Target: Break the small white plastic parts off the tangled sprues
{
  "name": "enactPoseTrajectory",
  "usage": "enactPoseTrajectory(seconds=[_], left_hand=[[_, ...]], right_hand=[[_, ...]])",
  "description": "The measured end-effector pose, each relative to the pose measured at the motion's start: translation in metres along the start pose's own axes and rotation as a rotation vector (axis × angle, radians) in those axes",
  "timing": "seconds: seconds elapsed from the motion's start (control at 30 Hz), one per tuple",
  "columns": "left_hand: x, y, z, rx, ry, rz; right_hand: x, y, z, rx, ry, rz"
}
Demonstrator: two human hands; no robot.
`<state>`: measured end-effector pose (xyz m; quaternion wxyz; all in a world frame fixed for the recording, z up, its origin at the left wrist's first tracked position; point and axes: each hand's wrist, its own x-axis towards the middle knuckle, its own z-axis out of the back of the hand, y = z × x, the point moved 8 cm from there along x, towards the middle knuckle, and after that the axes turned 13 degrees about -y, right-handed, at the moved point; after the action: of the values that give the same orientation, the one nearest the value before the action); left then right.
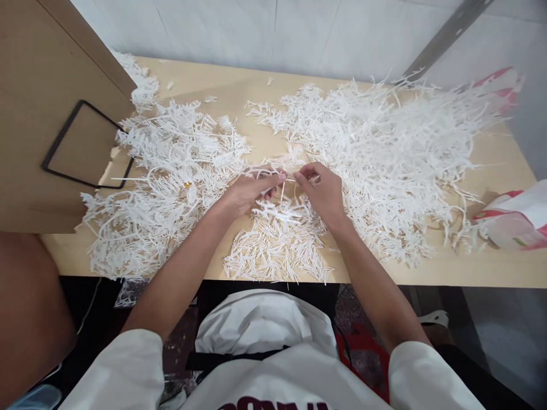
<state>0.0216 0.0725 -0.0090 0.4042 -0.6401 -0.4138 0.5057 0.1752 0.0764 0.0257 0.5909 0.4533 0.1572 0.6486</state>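
In the middle of the table, my left hand (250,192) pinches a thin white branched plastic piece (284,189) between thumb and fingers. My right hand (323,191) is closed on the other end of it, fingertips pressed together a short way to the right. Just below both hands lies a low heap of short white sticks (277,250), with a few branched pieces on top. To the left of my left hand spreads a pile of white branched pieces (171,154). A larger, looser tangle of long white branched strands (397,148) reaches out to the right of my right hand.
A cardboard box (55,74) stands at the left, with a black wire frame (62,136) against it. Red-and-white plastic bags (517,216) lie at the right end of the wooden table (470,273). A tiled wall (239,34) borders the back.
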Motion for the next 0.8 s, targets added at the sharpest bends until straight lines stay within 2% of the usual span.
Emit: enactPoseTrajectory(seconds=[0.1, 0.17, 0.27, 0.4, 0.5, 0.57, 0.63, 0.73, 0.8], left_hand=[[-0.004, -0.006, -0.005, -0.142, 0.044, 0.03], [-0.001, -0.012, 0.0, -0.28, 0.011, -0.021], [0.005, -0.019, 0.014, -0.414, -0.078, -0.125], [0.003, -0.031, 0.018, -0.484, -0.063, -0.226], [-0.001, -0.038, 0.018, -0.472, -0.072, -0.257], [-0.002, -0.038, 0.02, -0.453, -0.103, -0.241], [0.0, -0.035, 0.019, -0.443, -0.097, -0.21], [0.0, -0.025, 0.01, -0.381, -0.011, -0.145], [-0.003, -0.018, -0.001, -0.302, 0.08, -0.086]], right_hand=[[-0.001, -0.001, -0.002, 0.128, 0.058, -0.087], [-0.003, 0.001, -0.004, 0.224, 0.12, -0.135], [-0.007, 0.013, -0.006, 0.35, 0.203, -0.127], [-0.011, 0.027, -0.006, 0.388, 0.251, -0.084], [-0.011, 0.022, -0.009, 0.406, 0.247, -0.108], [-0.006, 0.014, -0.004, 0.392, 0.154, -0.11], [0.0, 0.009, 0.011, 0.321, -0.039, -0.068], [0.002, 0.014, 0.041, 0.175, -0.339, 0.035], [-0.001, 0.024, 0.052, 0.127, -0.429, 0.092]])
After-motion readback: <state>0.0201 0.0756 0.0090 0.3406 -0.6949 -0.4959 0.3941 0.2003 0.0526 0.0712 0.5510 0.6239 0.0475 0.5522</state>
